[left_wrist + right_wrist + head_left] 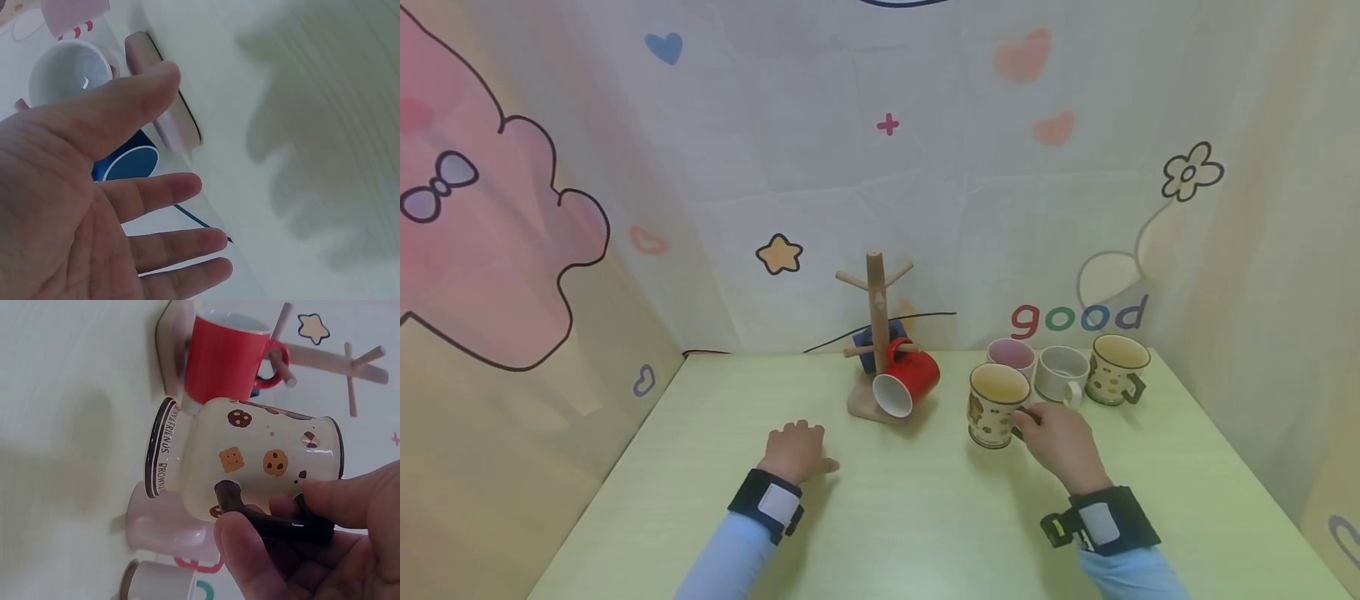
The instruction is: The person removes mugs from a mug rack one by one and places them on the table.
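My right hand pinches the dark handle of a cream mug printed with cookies. This mug is upright in the head view and appears lifted slightly off the table. In the right wrist view, thumb and fingers close round its black handle. My left hand hovers over the table at left, palm down, fingers spread and holding nothing. Between the hands and farther back stands a wooden mug rack. A red mug hangs tilted from a lower peg, its white mouth facing forward. A blue mug is partly hidden behind the post.
Behind the held mug stand a pink mug, a white mug and a second cream mug, close together at the back right. The rack's upper pegs bear no mugs. A printed curtain borders the pale table.
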Demonstrator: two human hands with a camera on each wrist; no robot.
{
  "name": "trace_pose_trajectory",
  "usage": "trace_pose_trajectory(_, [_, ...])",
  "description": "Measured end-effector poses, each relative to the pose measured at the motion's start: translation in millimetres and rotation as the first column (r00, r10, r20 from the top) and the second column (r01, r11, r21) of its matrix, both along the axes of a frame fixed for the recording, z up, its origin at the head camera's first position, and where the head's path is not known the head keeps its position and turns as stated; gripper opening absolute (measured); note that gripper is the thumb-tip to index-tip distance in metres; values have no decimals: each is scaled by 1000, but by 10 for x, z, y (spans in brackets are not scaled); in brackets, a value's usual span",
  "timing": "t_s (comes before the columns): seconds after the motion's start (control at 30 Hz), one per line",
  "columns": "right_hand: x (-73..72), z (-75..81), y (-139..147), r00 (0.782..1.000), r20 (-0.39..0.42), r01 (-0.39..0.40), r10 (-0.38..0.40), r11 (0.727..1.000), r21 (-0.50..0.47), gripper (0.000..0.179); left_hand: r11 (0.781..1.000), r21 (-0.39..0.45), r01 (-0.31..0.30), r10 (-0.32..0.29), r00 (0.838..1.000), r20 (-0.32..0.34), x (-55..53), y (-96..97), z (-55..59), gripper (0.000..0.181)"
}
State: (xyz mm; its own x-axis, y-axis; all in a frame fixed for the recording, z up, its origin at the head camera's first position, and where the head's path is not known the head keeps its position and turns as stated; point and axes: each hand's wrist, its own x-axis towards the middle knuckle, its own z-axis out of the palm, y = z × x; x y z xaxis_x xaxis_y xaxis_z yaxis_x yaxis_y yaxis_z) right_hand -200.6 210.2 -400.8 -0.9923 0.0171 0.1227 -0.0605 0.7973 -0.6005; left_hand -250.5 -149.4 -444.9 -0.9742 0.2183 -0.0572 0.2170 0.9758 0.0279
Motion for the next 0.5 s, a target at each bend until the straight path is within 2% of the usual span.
trace_pose_trajectory(0.27, [-5, -89, 320, 997, 29, 73, -75, 996, 59, 29, 1000, 19, 14, -13, 1000, -26, 5, 13, -23, 54])
trace_pose_trajectory(0.5, [45, -133, 678, 987, 34, 153, -156, 986, 68, 35, 1000, 16, 16, -15, 1000, -25, 8, 7, -48, 55])
